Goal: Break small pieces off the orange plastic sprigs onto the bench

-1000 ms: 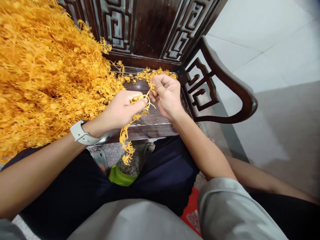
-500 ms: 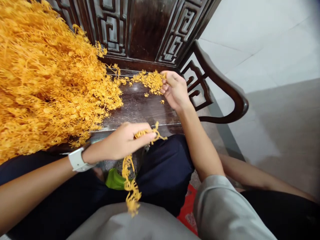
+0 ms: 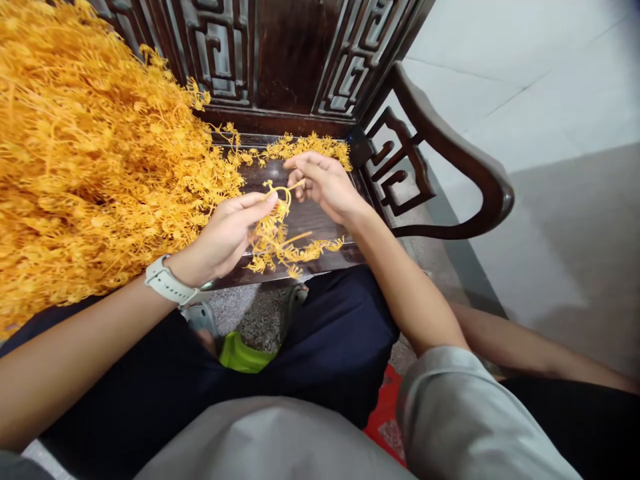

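My left hand (image 3: 227, 230) is closed, pinching a yellow plastic flower sprig (image 3: 270, 233) between thumb and fingertips. Its stem bends into a small loop above the thumb, and its flowered strands hang over the front edge of the dark wooden seat (image 3: 320, 213). Close on the right, my right hand (image 3: 323, 183) has its fingers bent together around the free tip of that stem; the exact grip is partly hidden. Behind the right hand, a small heap of yellow flower pieces (image 3: 330, 148) lies along the back of the seat.
A large mound of yellow plastic sprigs (image 3: 100, 167) fills the left side. The bench has a carved backrest (image 3: 290, 60) and a curved armrest (image 3: 480, 180) at right. Another person's arm (image 3: 525, 340) shows at lower right. A bright green object (image 3: 245, 357) lies below, between the legs.
My right hand has come back from the small heap toward my left hand. My left hand has risen forward over the seat with the sprig, and the two hands now meet at its stem.
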Motion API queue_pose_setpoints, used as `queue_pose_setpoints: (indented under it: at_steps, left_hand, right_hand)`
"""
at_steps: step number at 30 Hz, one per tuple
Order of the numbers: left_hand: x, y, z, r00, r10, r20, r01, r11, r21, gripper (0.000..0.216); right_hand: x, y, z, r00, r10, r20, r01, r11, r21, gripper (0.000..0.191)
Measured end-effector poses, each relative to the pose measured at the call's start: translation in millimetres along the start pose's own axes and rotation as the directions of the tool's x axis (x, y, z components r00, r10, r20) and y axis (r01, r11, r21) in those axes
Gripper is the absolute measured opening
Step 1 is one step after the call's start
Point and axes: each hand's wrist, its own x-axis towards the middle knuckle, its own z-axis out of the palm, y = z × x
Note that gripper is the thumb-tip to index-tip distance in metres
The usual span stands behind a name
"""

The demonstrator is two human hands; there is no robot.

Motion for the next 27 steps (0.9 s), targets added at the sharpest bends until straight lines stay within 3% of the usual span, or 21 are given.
queue_pose_setpoints:
  at_steps: [5, 10, 20, 24, 27]
  left_hand:
    - [12.9, -2.4, -12.7, 0.981, 0.134, -0.137, -0.129, 0.99, 0.048, 0.019]
    - [14.8, -3.4, -18.8, 0.941, 0.251, -0.225, -0.197, 0.951, 0.238, 0.031]
    - [17.5, 4.8, -15.9, 0.937, 0.317, -0.144, -0.273, 0.925, 0.262, 0.034]
    - [17.4, 10.4, -19.0, 0.865, 0.5, -0.046, -0.424, 0.777, 0.465, 0.046]
    - [15.6, 12.5, -20.3, 0.83, 0.558, 0.011, -0.466, 0.681, 0.565, 0.055]
  right_hand:
    - [-9.1, -13.2, 23.4, 0.966, -0.054, 0.253, 0.049, 0.998, 0.026, 0.045]
    - [-10.9, -11.9, 34.2, 0.932, -0.114, 0.344, 0.113, 0.993, 0.025, 0.048]
    - [-7.6, -7.3, 34.3, 0.965, -0.177, 0.192, 0.188, 0.981, -0.039, 0.044]
    - [-11.7, -7.5, 30.1, 0.961, -0.216, 0.173, 0.25, 0.946, -0.205, 0.035]
    - [-14.7, -9.2, 31.6, 0.944, -0.283, 0.169, 0.324, 0.888, -0.327, 0.024]
